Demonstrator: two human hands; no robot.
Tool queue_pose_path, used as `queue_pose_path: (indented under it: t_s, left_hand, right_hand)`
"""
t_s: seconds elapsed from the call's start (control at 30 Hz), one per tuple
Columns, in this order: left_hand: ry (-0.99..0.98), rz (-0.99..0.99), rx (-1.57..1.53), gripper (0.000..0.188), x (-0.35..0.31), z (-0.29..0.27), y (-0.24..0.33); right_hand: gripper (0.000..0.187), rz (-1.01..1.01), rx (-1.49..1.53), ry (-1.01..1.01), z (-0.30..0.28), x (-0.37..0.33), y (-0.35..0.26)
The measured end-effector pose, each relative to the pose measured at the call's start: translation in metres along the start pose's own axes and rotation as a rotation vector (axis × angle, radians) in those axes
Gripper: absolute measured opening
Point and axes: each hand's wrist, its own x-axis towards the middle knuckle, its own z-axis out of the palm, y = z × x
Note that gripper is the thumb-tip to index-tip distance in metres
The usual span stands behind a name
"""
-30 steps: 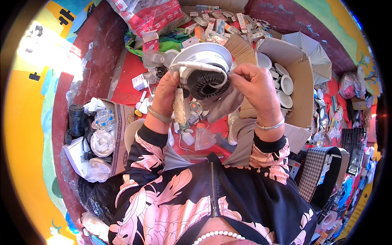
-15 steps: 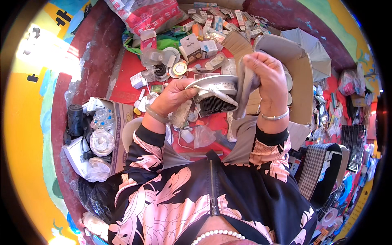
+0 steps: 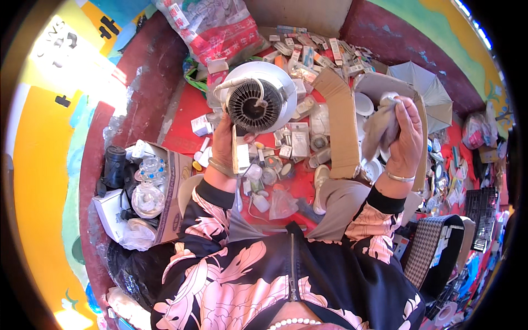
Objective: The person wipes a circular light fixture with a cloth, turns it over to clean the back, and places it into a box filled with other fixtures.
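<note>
My left hand (image 3: pixel 223 140) is closed on a round downlight (image 3: pixel 258 107) and holds it up before me. Its black finned heat sink faces me, ringed by a wide white rim, and a white cable loops across the fins. A white rectangular piece (image 3: pixel 242 157) shows beside the same hand's fingers; whether it is joined to the light I cannot tell. Apart from the light, my right hand (image 3: pixel 408 132) pinches a crumpled grey cloth (image 3: pixel 379 126), which hangs above an open cardboard box (image 3: pixel 340 129) at the right.
White round fittings (image 3: pixel 363 104) lie inside the cardboard box. Small cartons and loose parts (image 3: pixel 300 140) cover the red floor ahead. Another full carton (image 3: pixel 175 192) stands at my left. A folded silver umbrella (image 3: pixel 423 91) and a checked case (image 3: pixel 426 247) are on the right.
The downlight has moved up and left and turned so its fins face me. My right hand has drawn the cloth away from it, to the right.
</note>
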Motion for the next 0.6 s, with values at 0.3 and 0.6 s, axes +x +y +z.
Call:
queue_pose_path:
  t_s: [0.3,0.6]
  left_hand:
    - [0.146,-0.089,-0.176,0.045,-0.003,0.002,0.007]
    - [-0.012,-0.052,-0.172,0.045,-0.002,-0.010,0.002]
  right_hand:
    - [0.011,0.204,-0.525,-0.376,0.015,0.003,0.025]
    - [0.016,-0.147,-0.742,-0.548,0.074,-0.031,0.016]
